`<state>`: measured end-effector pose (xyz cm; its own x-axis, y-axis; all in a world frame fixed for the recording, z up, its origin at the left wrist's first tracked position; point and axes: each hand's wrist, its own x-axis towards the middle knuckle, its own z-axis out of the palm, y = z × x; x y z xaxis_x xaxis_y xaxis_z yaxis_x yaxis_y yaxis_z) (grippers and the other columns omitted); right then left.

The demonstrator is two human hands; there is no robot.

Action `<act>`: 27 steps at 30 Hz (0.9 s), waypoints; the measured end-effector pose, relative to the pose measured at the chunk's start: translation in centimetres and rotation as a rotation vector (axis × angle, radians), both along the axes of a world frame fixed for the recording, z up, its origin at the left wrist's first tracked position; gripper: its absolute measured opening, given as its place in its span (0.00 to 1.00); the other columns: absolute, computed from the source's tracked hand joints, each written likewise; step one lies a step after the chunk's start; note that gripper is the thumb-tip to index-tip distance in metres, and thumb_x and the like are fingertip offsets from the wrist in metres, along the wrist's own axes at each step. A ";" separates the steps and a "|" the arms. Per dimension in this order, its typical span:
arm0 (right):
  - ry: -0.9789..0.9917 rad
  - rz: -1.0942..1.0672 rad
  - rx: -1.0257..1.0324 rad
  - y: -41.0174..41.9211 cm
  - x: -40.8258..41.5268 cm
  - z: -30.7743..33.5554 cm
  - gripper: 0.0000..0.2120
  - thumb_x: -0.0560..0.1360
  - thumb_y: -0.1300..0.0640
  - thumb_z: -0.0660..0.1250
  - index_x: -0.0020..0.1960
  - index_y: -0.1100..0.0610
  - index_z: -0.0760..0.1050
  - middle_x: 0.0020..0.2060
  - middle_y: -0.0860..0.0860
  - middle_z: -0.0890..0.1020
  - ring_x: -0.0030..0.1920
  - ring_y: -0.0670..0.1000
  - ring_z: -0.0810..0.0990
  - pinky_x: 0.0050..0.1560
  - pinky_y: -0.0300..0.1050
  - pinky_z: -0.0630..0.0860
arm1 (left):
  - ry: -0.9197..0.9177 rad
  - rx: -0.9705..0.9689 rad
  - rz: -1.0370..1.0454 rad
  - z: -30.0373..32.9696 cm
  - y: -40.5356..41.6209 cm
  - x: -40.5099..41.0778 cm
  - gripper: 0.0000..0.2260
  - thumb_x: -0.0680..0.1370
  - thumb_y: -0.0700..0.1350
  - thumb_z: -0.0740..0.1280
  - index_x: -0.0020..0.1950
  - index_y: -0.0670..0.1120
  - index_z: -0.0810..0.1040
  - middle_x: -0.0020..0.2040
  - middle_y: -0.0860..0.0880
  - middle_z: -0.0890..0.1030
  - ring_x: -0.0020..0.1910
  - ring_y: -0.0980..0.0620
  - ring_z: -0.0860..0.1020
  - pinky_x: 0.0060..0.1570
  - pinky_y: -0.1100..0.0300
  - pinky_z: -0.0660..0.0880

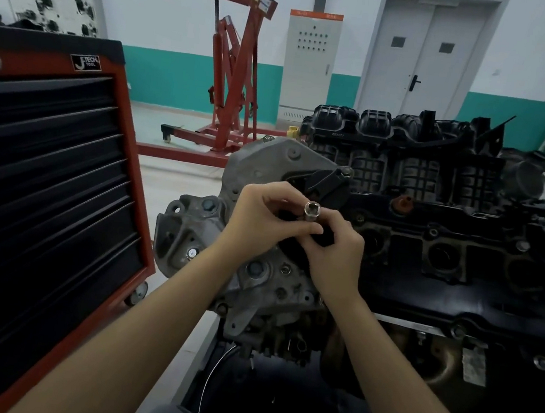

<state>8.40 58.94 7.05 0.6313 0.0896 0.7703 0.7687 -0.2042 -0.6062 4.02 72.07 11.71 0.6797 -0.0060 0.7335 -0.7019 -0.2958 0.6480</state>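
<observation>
A shiny metal socket (pixel 312 212) is held up in front of the engine (pixel 428 258), its open hex end facing me. My left hand (pixel 259 220) pinches it from the left, fingers curled around its body. My right hand (pixel 334 247) grips it from the right and below, together with a dark part that my fingers mostly hide. Both hands hover over the grey metal bracket (pixel 262 167) at the engine's left end.
A red tool cabinet (pixel 48 164) with black drawers stands close on the left. Behind, a red engine hoist (pixel 231 76), a grey electrical cabinet (pixel 310 64) and a double door (pixel 427 54). The black intake manifold (pixel 407 143) tops the engine's far side.
</observation>
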 end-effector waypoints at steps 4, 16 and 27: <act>-0.052 0.014 -0.118 -0.1 0.0 -0.2 0.12 0.74 0.61 0.70 0.57 0.60 0.79 0.49 0.51 0.83 0.53 0.53 0.76 0.55 0.46 0.73 | 0.024 -0.057 -0.021 0.1 -0.1 -0.2 0.14 0.66 0.32 0.77 0.44 0.48 0.83 0.40 0.53 0.85 0.42 0.52 0.84 0.46 0.61 0.80; 0.006 -0.040 -0.109 0.0 -0.2 0.1 0.11 0.74 0.59 0.72 0.55 0.58 0.80 0.48 0.47 0.83 0.53 0.52 0.75 0.54 0.43 0.71 | 0.010 -0.032 -0.015 -0.3 0.1 0.2 0.13 0.66 0.33 0.77 0.45 0.47 0.83 0.42 0.52 0.85 0.43 0.52 0.84 0.46 0.60 0.79; 0.031 -0.032 -0.072 0.1 -0.3 0.0 0.09 0.71 0.61 0.74 0.51 0.56 0.81 0.43 0.42 0.81 0.51 0.51 0.77 0.50 0.40 0.72 | -0.038 0.097 0.078 -0.5 0.2 0.1 0.09 0.65 0.37 0.79 0.43 0.40 0.84 0.42 0.45 0.84 0.44 0.49 0.83 0.48 0.50 0.80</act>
